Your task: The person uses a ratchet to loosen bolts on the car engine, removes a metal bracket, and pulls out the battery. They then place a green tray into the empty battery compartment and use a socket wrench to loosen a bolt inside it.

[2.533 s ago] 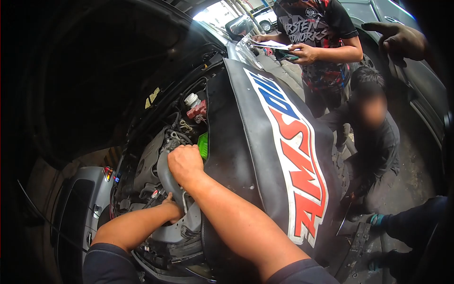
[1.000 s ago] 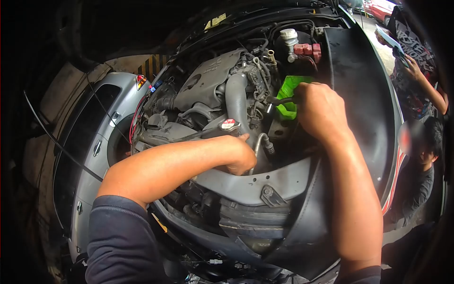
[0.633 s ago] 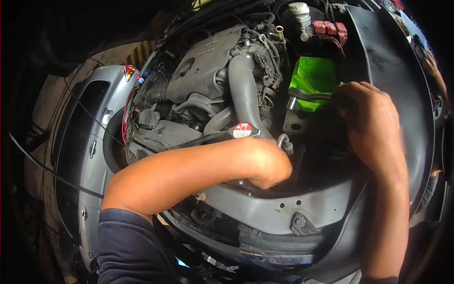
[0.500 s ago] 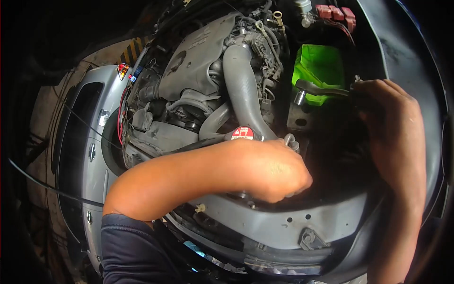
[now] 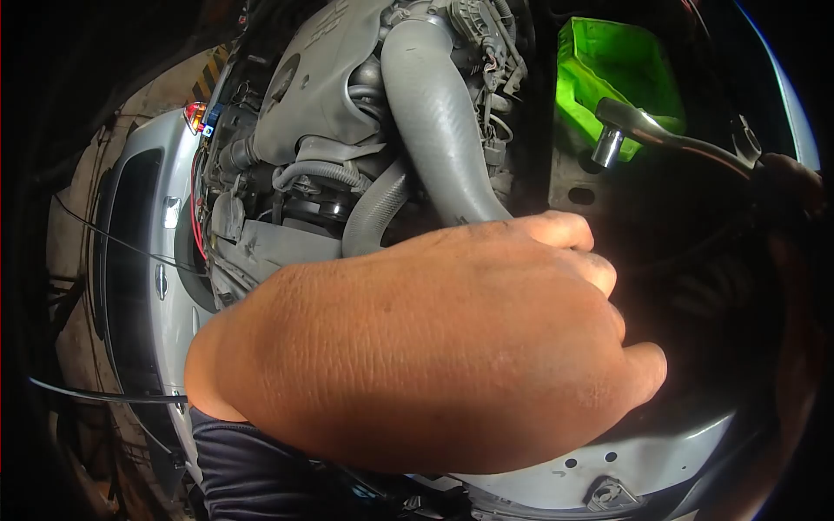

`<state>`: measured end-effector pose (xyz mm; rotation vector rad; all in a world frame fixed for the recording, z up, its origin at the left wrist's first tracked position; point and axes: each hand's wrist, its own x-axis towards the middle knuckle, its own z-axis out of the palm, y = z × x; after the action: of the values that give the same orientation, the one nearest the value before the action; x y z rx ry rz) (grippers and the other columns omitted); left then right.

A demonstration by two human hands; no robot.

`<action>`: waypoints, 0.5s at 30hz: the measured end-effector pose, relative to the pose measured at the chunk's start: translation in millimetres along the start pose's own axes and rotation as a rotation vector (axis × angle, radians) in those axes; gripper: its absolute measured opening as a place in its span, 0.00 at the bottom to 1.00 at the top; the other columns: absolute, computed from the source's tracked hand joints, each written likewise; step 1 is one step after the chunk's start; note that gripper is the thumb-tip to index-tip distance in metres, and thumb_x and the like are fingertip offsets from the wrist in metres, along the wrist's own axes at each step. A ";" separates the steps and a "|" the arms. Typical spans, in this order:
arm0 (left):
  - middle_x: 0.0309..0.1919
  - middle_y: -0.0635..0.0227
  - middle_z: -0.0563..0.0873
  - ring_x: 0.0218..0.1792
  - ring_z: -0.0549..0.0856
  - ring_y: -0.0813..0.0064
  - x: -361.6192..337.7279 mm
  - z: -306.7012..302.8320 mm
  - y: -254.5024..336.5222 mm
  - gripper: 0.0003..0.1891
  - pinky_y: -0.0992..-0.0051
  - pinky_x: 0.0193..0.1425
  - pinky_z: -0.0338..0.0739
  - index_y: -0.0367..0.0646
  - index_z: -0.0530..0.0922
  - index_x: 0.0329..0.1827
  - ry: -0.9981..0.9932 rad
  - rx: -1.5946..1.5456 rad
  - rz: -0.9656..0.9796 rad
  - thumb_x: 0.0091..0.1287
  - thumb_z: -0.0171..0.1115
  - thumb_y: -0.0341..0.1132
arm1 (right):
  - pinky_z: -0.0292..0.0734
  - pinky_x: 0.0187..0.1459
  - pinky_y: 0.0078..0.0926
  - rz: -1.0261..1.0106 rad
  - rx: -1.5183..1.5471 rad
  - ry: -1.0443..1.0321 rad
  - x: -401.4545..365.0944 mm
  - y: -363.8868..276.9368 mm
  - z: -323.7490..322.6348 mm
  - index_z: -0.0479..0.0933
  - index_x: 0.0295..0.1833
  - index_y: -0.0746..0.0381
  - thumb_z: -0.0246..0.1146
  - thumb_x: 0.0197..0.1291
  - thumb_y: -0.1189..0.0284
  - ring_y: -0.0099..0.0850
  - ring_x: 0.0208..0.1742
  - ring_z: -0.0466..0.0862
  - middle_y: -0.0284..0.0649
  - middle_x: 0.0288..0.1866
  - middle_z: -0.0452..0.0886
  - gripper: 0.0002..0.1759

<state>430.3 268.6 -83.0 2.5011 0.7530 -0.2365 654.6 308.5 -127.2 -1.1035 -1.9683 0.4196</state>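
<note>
My left hand (image 5: 469,339) is large in front of the camera, knuckles up, over the front of the engine bay. Its fingers are curled in; whatever they may hold is hidden beneath. At the right edge, deep in shadow, my right hand (image 5: 792,187) is closed around the handle of a ratchet wrench (image 5: 673,137). A shiny socket (image 5: 608,148) points down from the ratchet's head. Beside that hand a metal tool end (image 5: 744,137), like an open-ended spanner, sticks up. The ratchet head is in front of a bright green plastic container (image 5: 578,82).
The grey engine cover (image 5: 334,82) and a thick grey intake hose (image 5: 434,122) fill the middle. A ribbed hose (image 5: 373,208) runs beside them. The car's front crossmember (image 5: 660,456) lies below. At left stands a silver car (image 5: 174,252). Deep shadow covers the right side.
My left hand has come up closer to the camera and now covers the red-labelled cap. My right hand and the ratchet appear further right. The view has moved nearer to the engine bay.
</note>
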 end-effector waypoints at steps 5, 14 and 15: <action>0.28 0.67 0.77 0.35 0.79 0.64 -3.5 4.3 -9.4 0.09 0.65 0.50 0.76 0.42 0.78 0.40 0.087 -0.080 -0.012 0.59 0.66 0.34 | 0.75 0.61 0.29 0.021 0.025 0.038 0.9 -0.2 -4.9 0.78 0.59 0.71 0.60 0.60 0.86 0.35 0.57 0.84 0.47 0.55 0.83 0.19; 0.45 0.58 0.87 0.47 0.86 0.60 -1.8 -43.3 -48.9 0.19 0.64 0.55 0.80 0.38 0.81 0.54 0.372 -0.110 -0.303 0.60 0.69 0.31 | 0.72 0.64 0.27 0.024 0.310 0.366 -6.4 9.0 -33.7 0.76 0.63 0.70 0.63 0.66 0.79 0.32 0.60 0.81 0.45 0.58 0.82 0.20; 0.45 0.58 0.87 0.47 0.87 0.63 3.9 -45.6 -55.7 0.19 0.65 0.55 0.80 0.38 0.81 0.54 0.371 -0.127 -0.372 0.61 0.70 0.33 | 0.71 0.64 0.25 0.012 0.326 0.390 -5.2 7.9 -37.5 0.76 0.63 0.70 0.64 0.67 0.77 0.31 0.60 0.81 0.45 0.58 0.82 0.20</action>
<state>403.4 334.0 -69.0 2.2934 1.3400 0.1509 690.0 304.9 -111.8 -0.9087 -1.4918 0.4726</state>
